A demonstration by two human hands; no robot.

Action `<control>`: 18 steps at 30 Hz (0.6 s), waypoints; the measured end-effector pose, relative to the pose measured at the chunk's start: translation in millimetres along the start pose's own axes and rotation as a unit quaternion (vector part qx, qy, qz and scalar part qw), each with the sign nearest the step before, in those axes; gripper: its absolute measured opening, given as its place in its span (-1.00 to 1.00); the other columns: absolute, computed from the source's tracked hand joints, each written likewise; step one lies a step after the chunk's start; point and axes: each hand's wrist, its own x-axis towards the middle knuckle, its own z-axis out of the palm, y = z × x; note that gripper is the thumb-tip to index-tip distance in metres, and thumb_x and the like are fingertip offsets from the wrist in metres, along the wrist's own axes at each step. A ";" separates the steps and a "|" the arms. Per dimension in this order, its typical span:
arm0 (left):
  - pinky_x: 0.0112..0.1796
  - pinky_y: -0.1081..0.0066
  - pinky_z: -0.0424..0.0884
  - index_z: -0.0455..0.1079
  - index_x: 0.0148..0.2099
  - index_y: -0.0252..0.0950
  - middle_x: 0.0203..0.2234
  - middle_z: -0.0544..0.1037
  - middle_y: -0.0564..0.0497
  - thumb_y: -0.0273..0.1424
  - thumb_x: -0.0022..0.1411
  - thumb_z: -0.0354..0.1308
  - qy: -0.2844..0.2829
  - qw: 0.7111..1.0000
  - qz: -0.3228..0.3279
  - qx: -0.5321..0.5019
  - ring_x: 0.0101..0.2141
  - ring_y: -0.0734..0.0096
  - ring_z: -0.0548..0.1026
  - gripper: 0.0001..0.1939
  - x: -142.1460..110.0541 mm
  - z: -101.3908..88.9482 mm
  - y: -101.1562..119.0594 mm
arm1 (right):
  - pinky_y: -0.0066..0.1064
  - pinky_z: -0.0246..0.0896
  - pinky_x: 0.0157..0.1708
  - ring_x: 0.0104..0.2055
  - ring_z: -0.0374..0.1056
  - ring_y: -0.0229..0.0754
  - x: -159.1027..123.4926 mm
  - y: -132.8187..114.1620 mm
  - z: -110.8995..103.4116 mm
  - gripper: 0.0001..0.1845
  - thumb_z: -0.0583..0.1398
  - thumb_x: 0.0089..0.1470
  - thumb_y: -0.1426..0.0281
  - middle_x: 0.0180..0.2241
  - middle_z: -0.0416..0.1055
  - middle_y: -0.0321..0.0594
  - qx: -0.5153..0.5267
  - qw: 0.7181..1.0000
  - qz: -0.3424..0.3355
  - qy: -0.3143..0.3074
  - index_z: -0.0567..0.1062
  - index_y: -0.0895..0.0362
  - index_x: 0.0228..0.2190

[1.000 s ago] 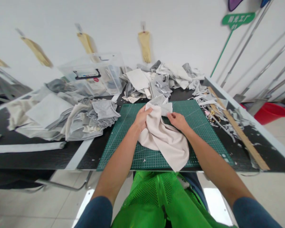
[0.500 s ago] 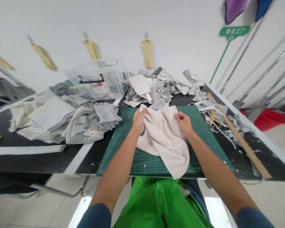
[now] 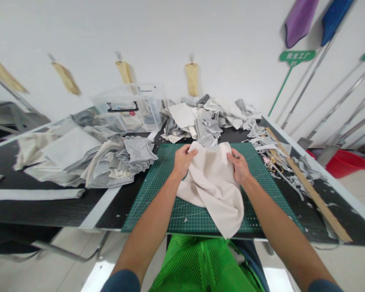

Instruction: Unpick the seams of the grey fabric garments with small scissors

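Note:
A cream piece of fabric [image 3: 214,182] hangs in folds between my two hands, over a green cutting mat [image 3: 152,194]. My left hand [image 3: 183,160] pinches its upper left corner, thumb on top. At the upper right edge my right hand [image 3: 239,165] grips it between thumb and fingers. The lower end of the cloth drapes down across the mat, and its tip reaches the table's front edge. The fingers beneath the fabric are partly hidden.
Heaps of grey and cream fabric [image 3: 71,146] lie left, with another pile [image 3: 182,115] behind the mat. A clear plastic box [image 3: 149,115] stands at the back. On the right are a wooden ruler [image 3: 310,184], scraps and scissors [image 3: 272,164]. A red bucket [image 3: 346,162] sits beyond the table.
The whole view has shifted slightly, so everything sits lower in the picture. Both hands still hold the fabric's upper edge, and its folds have changed a little.

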 end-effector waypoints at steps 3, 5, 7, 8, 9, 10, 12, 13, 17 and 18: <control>-0.20 0.37 0.47 0.58 -0.14 -0.29 -0.28 0.67 -0.03 -0.23 0.04 0.37 -0.005 1.000 -0.007 -0.027 -0.30 0.34 0.57 -0.66 -0.2 2.0 0.9 | -0.33 0.43 -0.28 -0.21 0.50 -0.05 0.2 1.5 -0.6 -0.39 0.36 -0.09 -0.05 -0.14 0.60 -0.19 0.019 1.000 -0.002 -0.003 0.48 0.01 -0.08; -0.17 0.35 0.47 0.59 -0.15 -0.30 -0.27 0.68 -0.04 -0.25 0.04 0.39 -0.001 0.999 -0.002 -0.034 -0.28 0.33 0.58 -0.67 0.5 3.2 -0.4 | -0.31 0.44 -0.24 -0.18 0.51 -0.03 0.5 3.7 -0.4 -0.35 0.36 -0.07 -0.05 -0.13 0.61 -0.17 0.009 1.000 -0.006 0.002 0.48 0.01 -0.01; -0.16 0.35 0.47 0.60 -0.17 -0.29 -0.27 0.68 -0.04 -0.29 0.00 0.42 0.019 0.999 0.006 -0.031 -0.28 0.34 0.58 -0.68 1.1 4.9 -2.6 | -0.26 0.46 -0.15 -0.11 0.51 0.00 0.7 7.4 1.0 -0.29 0.34 -0.03 -0.06 -0.11 0.61 -0.16 -0.014 1.000 -0.023 0.007 0.48 0.02 0.08; -0.16 0.36 0.47 0.60 -0.18 -0.29 -0.28 0.68 -0.04 -0.30 -0.01 0.43 0.029 0.999 0.009 -0.026 -0.29 0.35 0.58 -0.68 1.1 6.2 -3.8 | -0.22 0.46 -0.09 -0.06 0.50 0.01 0.8 9.9 2.3 -0.28 0.32 0.00 -0.07 -0.08 0.61 -0.15 -0.028 0.999 -0.039 0.007 0.48 0.02 0.11; -0.17 0.36 0.47 0.61 -0.19 -0.29 -0.29 0.68 -0.03 -0.31 -0.03 0.44 0.037 0.999 0.010 -0.018 -0.30 0.36 0.58 -0.68 0.8 7.7 -5.0 | -0.19 0.44 -0.03 -0.02 0.50 0.02 0.8 12.9 4.0 -0.30 0.31 0.03 -0.07 -0.05 0.61 -0.15 -0.045 0.997 -0.062 0.008 0.50 0.03 0.11; -0.18 0.35 0.47 0.61 -0.20 -0.29 -0.31 0.67 -0.03 -0.32 -0.04 0.45 0.043 0.999 0.012 -0.007 -0.31 0.36 0.57 -0.69 0.1 9.4 -6.1 | -0.15 0.42 0.03 0.00 0.49 0.02 0.7 16.1 6.1 -0.33 0.30 0.05 -0.06 -0.04 0.61 -0.16 -0.065 0.994 -0.091 0.009 0.53 0.04 0.09; -0.18 0.33 0.48 0.61 -0.23 -0.31 -0.33 0.67 -0.05 -0.32 -0.04 0.45 0.043 0.999 0.021 0.020 -0.32 0.34 0.58 -0.71 -2.1 13.2 -7.8 | -0.11 0.39 0.08 0.01 0.50 0.01 0.5 22.8 10.6 -0.45 0.28 0.11 -0.02 -0.03 0.61 -0.16 -0.110 0.981 -0.159 0.008 0.62 0.06 -0.01; -0.18 0.32 0.48 0.61 -0.24 -0.31 -0.33 0.67 -0.05 -0.32 -0.03 0.44 0.038 0.998 0.029 0.036 -0.32 0.32 0.58 -0.72 -3.5 14.9 -8.2 | -0.12 0.40 0.07 -0.02 0.51 0.00 0.3 25.7 12.7 -0.51 0.27 0.13 0.01 -0.05 0.62 -0.15 -0.130 0.973 -0.192 0.005 0.65 0.06 -0.06; -0.08 0.23 0.49 0.61 -0.21 -0.30 -0.28 0.67 -0.09 -0.35 0.07 0.35 0.008 0.990 0.092 0.107 -0.23 0.24 0.60 -0.79 -8.7 18.2 -5.9 | -0.21 0.44 -0.04 -0.10 0.55 -0.06 -1.1 31.8 17.4 -0.65 0.23 0.22 0.12 -0.11 0.64 -0.15 -0.174 0.950 -0.260 -0.013 0.68 0.05 -0.12; -0.02 0.21 0.47 0.60 -0.16 -0.29 -0.21 0.67 -0.10 -0.39 0.08 0.32 -0.006 0.985 0.120 0.123 -0.16 0.21 0.60 -0.76 -9.7 18.1 -4.2 | -0.22 0.45 -0.05 -0.10 0.56 -0.06 -1.7 32.0 17.4 -0.65 0.24 0.23 0.13 -0.10 0.64 -0.15 -0.178 0.950 -0.258 -0.017 0.68 0.04 -0.11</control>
